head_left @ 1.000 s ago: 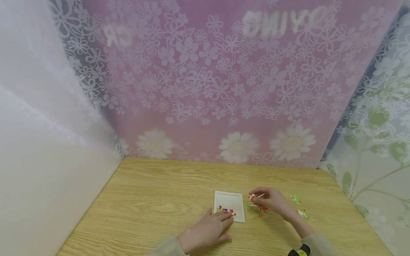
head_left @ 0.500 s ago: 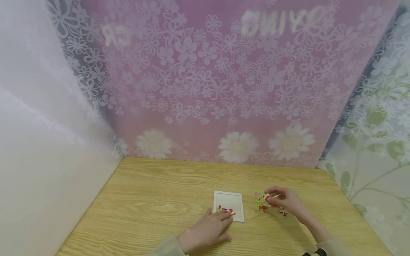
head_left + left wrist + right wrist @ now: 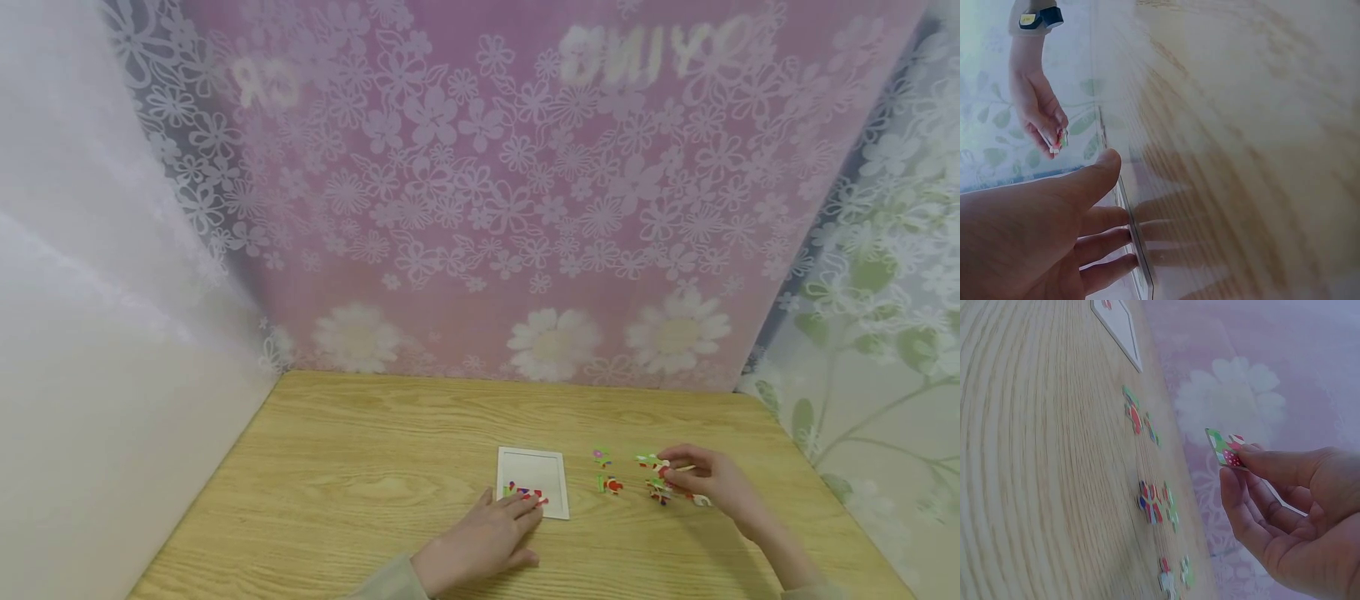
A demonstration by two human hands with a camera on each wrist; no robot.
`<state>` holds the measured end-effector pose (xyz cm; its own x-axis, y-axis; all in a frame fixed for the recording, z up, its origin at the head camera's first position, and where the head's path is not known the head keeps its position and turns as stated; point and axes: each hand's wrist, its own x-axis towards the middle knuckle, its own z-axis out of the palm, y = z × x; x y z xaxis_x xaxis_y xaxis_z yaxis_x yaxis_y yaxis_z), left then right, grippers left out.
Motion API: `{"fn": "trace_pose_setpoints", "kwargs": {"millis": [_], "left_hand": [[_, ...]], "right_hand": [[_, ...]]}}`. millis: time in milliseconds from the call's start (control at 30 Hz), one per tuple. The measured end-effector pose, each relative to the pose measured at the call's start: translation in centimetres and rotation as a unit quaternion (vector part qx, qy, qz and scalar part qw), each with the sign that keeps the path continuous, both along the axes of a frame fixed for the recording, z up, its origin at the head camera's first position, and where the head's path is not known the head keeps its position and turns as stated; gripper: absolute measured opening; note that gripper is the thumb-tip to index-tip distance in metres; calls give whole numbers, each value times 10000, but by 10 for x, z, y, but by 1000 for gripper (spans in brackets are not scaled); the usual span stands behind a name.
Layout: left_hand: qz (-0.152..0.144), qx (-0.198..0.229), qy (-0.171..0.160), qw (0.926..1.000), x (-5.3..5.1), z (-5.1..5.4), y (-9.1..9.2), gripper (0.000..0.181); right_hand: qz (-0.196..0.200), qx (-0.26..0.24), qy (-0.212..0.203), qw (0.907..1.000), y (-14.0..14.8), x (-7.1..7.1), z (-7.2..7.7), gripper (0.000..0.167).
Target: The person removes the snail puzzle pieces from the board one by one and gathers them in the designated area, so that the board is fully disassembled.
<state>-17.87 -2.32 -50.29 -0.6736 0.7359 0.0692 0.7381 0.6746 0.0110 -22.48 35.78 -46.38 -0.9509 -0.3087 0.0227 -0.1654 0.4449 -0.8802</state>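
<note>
My right hand (image 3: 708, 479) pinches a green, red and white jigsaw piece (image 3: 1217, 447) between thumb and fingertips, raised above the table. My left hand (image 3: 480, 537) lies with extended fingers across the near part of a white puzzle tray (image 3: 566, 492). Several joined-looking colourful pieces (image 3: 517, 490) sit in the tray's near end, partly covered by those fingers. In the left wrist view, the fingertips (image 3: 1124, 262) reach over the tray's edge. Below the right hand, loose pieces lie on the wood, among them a red and blue one (image 3: 1150, 501).
A wood-grain table (image 3: 360, 467) carries everything. Between the tray and the right hand lie a red and green piece (image 3: 611, 485) and a smaller-looking one with a pink flower (image 3: 598, 455). A pink flowered curtain (image 3: 465, 250) hangs behind the table.
My right hand has moved rightward, away from the tray, with the jigsaw piece pinched in it. More loose pieces show where it was. The left hand has stayed on the tray.
</note>
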Motion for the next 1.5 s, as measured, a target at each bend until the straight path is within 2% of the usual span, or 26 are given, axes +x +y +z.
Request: {"fn": "trace_pose_setpoints", "kwargs": {"millis": [100, 233, 367, 733, 867, 1067, 1333, 1500], "left_hand": [[28, -19, -63, 10000, 0, -1, 0, 63], [22, -13, -88, 10000, 1, -1, 0, 63], [2, 26, -65, 10000, 2, 0, 0, 64], [-3, 33, -15, 10000, 2, -1, 2, 64], [10, 28, -39, 10000, 2, -1, 1, 64], [-15, 11, -61, 10000, 4, -1, 1, 64], [33, -5, -231, 9997, 3, -4, 1, 63], [96, -115, -46, 9999, 0, -3, 1, 65]], "right_hand": [[-30, -18, 145, 9999, 10, 3, -3, 32], [-196, -80, 43, 9998, 22, 6, -7, 26], [-226, -116, -2, 9997, 33, 12, -11, 27], [428, 2, -82, 9990, 63, 24, -28, 28], [459, 114, -402, 9981, 72, 27, -35, 29], [335, 200, -1023, 9940, 79, 29, -43, 42], [137, 929, -719, 9930, 75, 28, -39, 40], [102, 1225, -395, 9916, 71, 24, -36, 36]]}}
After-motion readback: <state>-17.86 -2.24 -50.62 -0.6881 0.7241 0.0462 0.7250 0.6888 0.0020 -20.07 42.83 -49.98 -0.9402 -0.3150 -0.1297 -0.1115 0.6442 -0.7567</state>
